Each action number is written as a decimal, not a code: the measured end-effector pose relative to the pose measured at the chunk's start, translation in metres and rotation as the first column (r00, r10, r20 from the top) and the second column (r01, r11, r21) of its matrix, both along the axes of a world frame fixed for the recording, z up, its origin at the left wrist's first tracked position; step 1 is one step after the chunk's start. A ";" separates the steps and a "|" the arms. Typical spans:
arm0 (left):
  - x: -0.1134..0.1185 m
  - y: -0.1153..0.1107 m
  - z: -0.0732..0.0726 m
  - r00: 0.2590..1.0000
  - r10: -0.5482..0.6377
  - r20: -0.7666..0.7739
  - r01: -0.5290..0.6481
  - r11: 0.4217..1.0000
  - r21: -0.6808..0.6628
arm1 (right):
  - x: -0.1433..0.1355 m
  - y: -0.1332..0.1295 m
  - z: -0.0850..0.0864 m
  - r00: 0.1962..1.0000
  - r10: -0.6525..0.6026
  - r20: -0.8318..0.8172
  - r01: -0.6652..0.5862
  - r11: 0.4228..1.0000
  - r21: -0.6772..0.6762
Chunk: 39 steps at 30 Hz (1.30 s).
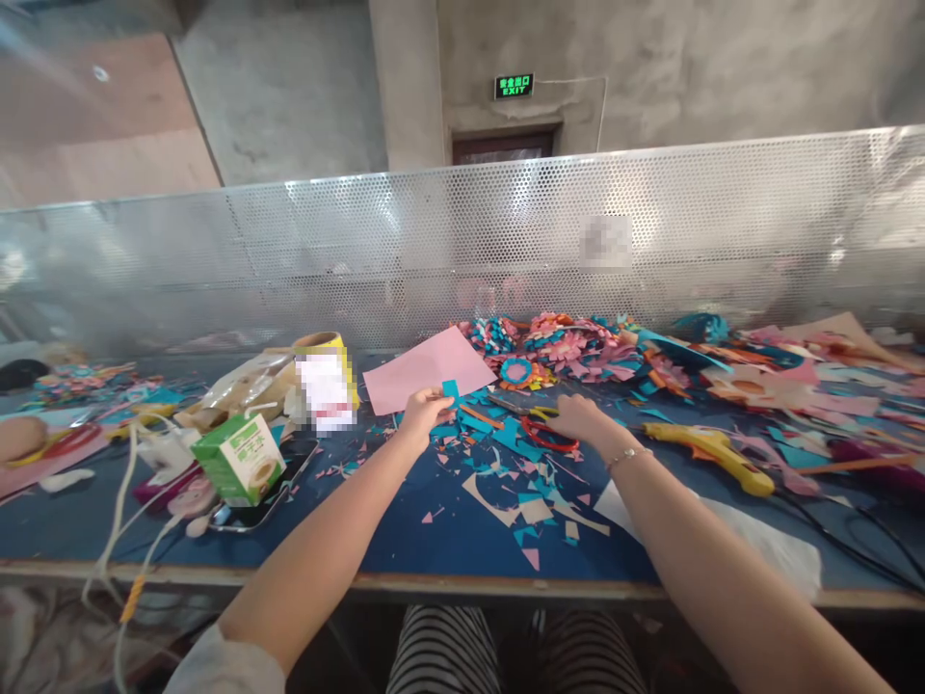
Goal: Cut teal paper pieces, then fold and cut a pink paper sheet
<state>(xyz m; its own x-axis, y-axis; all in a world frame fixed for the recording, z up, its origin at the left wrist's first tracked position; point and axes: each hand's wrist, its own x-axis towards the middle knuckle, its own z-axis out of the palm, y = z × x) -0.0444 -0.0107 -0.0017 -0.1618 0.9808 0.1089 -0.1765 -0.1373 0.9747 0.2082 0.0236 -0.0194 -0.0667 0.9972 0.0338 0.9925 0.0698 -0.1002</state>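
My left hand (425, 418) pinches a small blue piece of paper (450, 389) between thumb and fingertips, just in front of a pink sheet (426, 370). To its right, my right hand (580, 420) reaches down at scissors with red handles (550, 440); its fingertips are partly hidden, and whether they grip the handles is unclear. The scissors' blades point left over blue and orange scraps. Cut blue, pink and cream scraps (535, 511) lie scattered between my forearms.
Paper flowers (578, 342) are heaped behind my hands. A yellow glue gun (712, 453) with a black cable lies right. Left are a green box (238, 461), a tape roll (329, 361) and white cables (119, 492). A perforated metal panel (325, 241) stands behind the table.
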 end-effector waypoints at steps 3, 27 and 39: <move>0.000 0.000 0.000 0.999 0.025 0.027 -0.026 0.999 0.043 | -0.002 -0.002 0.001 0.999 0.027 -0.023 -0.026 0.999 0.046; 0.002 -0.002 0.005 0.976 0.022 0.215 -0.042 0.995 0.087 | -0.030 -0.018 0.009 0.922 0.129 -0.365 -0.080 0.986 0.145; 0.014 -0.015 0.013 0.958 -0.033 0.284 0.017 0.998 0.059 | -0.054 -0.047 0.011 0.629 0.447 -0.636 -0.359 0.893 0.272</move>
<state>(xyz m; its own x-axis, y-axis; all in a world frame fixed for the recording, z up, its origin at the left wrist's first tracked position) -0.0309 -0.0259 0.0112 -0.1697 0.9786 0.1164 -0.4496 -0.1820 0.8745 0.1543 -0.0237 -0.0089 -0.3769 0.8623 0.3383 0.5301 0.5003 -0.6846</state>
